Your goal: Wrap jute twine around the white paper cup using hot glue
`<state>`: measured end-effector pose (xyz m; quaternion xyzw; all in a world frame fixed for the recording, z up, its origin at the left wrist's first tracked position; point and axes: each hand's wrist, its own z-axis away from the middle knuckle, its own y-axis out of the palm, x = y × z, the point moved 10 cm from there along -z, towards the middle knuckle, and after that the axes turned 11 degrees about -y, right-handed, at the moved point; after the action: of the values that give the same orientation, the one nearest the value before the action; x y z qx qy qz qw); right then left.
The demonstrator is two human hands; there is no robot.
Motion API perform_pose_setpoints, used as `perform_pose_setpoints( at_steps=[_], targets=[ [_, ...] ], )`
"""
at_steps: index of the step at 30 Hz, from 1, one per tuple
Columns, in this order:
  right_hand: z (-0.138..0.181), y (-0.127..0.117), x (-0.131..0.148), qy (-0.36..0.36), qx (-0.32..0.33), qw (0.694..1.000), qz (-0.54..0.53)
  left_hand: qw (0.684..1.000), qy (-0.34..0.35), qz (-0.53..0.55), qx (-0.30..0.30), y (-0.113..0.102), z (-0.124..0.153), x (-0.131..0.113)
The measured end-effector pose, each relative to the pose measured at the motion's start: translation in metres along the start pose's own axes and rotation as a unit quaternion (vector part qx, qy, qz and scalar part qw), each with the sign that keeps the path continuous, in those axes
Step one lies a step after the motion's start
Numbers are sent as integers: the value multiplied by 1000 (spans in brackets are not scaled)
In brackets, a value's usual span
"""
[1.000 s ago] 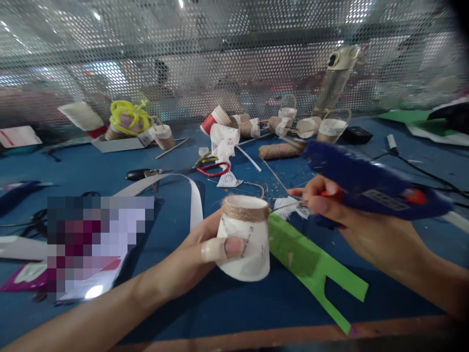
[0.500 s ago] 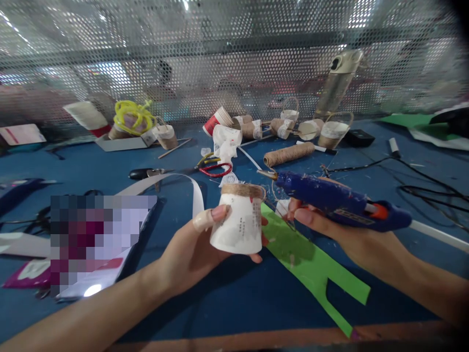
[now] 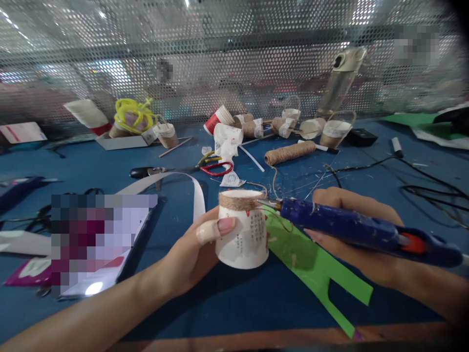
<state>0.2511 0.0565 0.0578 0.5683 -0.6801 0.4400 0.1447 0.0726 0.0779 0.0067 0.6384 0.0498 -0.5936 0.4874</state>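
Observation:
My left hand (image 3: 194,254) grips an upturned white paper cup (image 3: 244,232) with jute twine wound round its top. The thumb, wearing a plaster, presses on the cup's side. My right hand (image 3: 351,234) holds a blue hot glue gun (image 3: 359,230). Its metal nozzle touches the cup just below the twine band. A thin twine strand runs from the cup back to a twine roll (image 3: 289,152) farther up the blue table (image 3: 220,303).
A green cut foam strip (image 3: 315,266) lies under the cup and gun. Scissors (image 3: 208,168), a white paper strip (image 3: 176,186), several twine-wrapped cups (image 3: 333,132), a yellow cord bundle (image 3: 134,115) and black cables (image 3: 421,181) lie around. A perforated metal screen (image 3: 234,58) closes the back.
The glue gun swung down from above the table and its nozzle came against the cup. My left hand shifted the cup slightly and turned it more upright.

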Motion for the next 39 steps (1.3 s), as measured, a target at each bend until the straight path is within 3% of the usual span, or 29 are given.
perform_pose_setpoints(
  at_steps=[9, 19, 27, 39],
  targets=[
    [6, -1, -5, -10, 18, 1000, 12, 1000, -10, 3, 5, 0, 1, 1],
    [-3, 1, 2, -15, 20, 999, 38, 999, -21, -2, -36, -8, 3, 3],
    [0, 0, 4, -35, 46, 996, 70, 997, 6, -65, -47, -9, 3, 0],
    [3, 2, 6, -53, 43, 994, 90, 981, 25, -158, -111, -23, 9, -1]
  ],
)
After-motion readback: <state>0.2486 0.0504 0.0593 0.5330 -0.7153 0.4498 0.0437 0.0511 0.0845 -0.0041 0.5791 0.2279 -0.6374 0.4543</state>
